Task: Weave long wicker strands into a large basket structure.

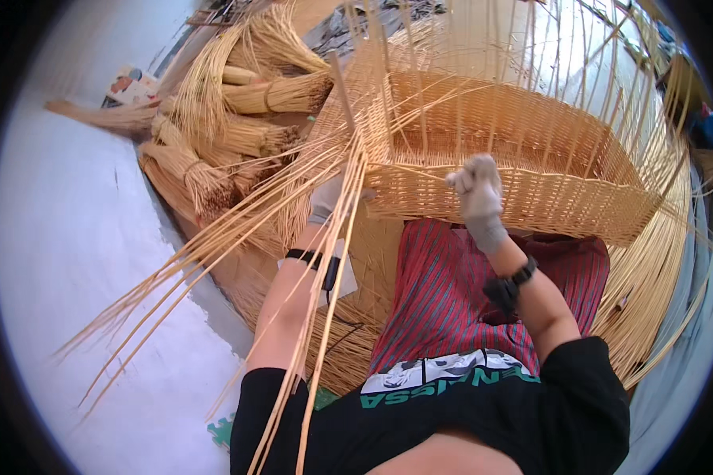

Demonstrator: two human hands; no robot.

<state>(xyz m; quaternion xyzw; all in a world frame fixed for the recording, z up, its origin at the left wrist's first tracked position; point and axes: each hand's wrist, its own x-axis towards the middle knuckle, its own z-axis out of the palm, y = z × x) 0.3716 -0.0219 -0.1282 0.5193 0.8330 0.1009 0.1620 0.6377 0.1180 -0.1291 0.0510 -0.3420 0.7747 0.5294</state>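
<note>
A long woven basket (570, 198), pale golden, lies across the upper middle, with tall upright stakes along it. My left hand (326, 198), in a light glove, is at its left corner, behind a sheaf of long loose strands (214, 237) that fans toward the lower left. That hand's fingers are mostly hidden. My right hand (477, 186), gloved as well, is closed at the front rim, pinching a thin strand (424, 172) that runs from the left corner.
Tied bundles of cane (269, 95) are piled at the upper left beside a white wall or surface (87, 261). A mass of long strands (642, 285) curves down the right side. Striped red cloth (420, 285) covers my lap.
</note>
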